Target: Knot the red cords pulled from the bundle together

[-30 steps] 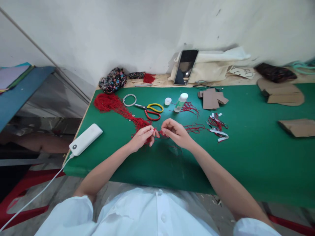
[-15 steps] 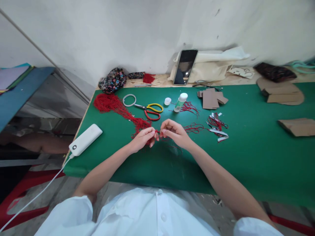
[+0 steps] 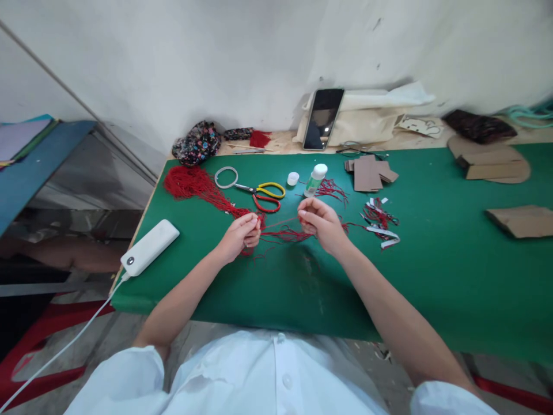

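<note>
Both hands have drawn apart since a moment ago, when their fingertips nearly met. My left hand (image 3: 239, 235) is now curled over one end of a red cord (image 3: 279, 221), pinching it against the thumb, and my right hand (image 3: 318, 222) has lifted away to the right, pinching the other end. The cord runs taut between them, just above the green surface (image 3: 432, 265), with loose red strands trailing beneath it. I judge that as a knot or loop being pulled snug, though the cord is too thin for me to see any knot.

To the left, near the surface's edge, lies a white power bank (image 3: 149, 246) with its cable hanging off. Beyond my left hand a bundle of red cords (image 3: 194, 184) stretches toward the far left corner. Past that sit a white ring (image 3: 227, 177) and scissors (image 3: 263, 195) with yellow and red handles. Behind my right hand stand a small white bottle (image 3: 316, 179) and its cap (image 3: 292, 178), then some cardboard pieces (image 3: 369, 173). Right of my hand lie cord scraps and paper strips (image 3: 382, 222). Farthest back, a phone (image 3: 323, 118) leans against the wall.
</note>
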Tool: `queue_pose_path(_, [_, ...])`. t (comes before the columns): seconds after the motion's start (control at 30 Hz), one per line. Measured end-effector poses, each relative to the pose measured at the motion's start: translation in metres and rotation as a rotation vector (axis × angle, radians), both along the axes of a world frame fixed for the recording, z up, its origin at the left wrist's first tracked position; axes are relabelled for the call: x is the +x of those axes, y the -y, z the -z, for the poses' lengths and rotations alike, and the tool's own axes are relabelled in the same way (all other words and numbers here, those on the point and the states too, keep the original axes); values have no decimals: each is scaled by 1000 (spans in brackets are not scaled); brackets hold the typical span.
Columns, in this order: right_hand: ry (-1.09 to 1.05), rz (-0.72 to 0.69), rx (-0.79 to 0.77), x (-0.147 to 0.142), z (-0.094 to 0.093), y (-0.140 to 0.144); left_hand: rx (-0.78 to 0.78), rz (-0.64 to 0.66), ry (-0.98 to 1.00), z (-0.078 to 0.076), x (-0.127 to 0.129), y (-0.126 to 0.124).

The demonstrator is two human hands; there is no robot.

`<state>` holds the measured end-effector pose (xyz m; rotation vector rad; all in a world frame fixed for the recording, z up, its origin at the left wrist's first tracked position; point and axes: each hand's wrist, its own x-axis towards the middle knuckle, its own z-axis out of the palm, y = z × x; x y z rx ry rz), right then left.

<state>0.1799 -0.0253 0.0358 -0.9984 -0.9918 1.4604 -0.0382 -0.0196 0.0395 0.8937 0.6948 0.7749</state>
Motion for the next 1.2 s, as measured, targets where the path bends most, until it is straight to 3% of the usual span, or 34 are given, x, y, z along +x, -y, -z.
queue_pose_path(0.3, [-29, 377, -72, 49, -1, -24, 61, -321, 190, -23, -28, -17])
queue_pose_path(0.5, [22, 483, -62, 65, -3, -25, 52, -372, 158, -28, -31, -18])
queue_pose_path(0.77, [135, 572, -127, 64, -4, -27, 32, -374, 146, -27, -31, -18])
queue_pose_path(0.83, [286, 588, -75, 61, -3, -26, 30, -367, 146, -26, -30, -18])
queue_pose_path(1.0, [1060, 577, 206, 52, 2, -18, 47, -353, 146, -26, -31, -18])
queue_pose_path(1.07, [1195, 510, 249, 51, 5, -17, 48, -339, 139, -26, -30, -18])
queue_pose_path(1.2, [1243, 352, 313, 47, 11, -18, 36, -283, 115, -24, -26, -14])
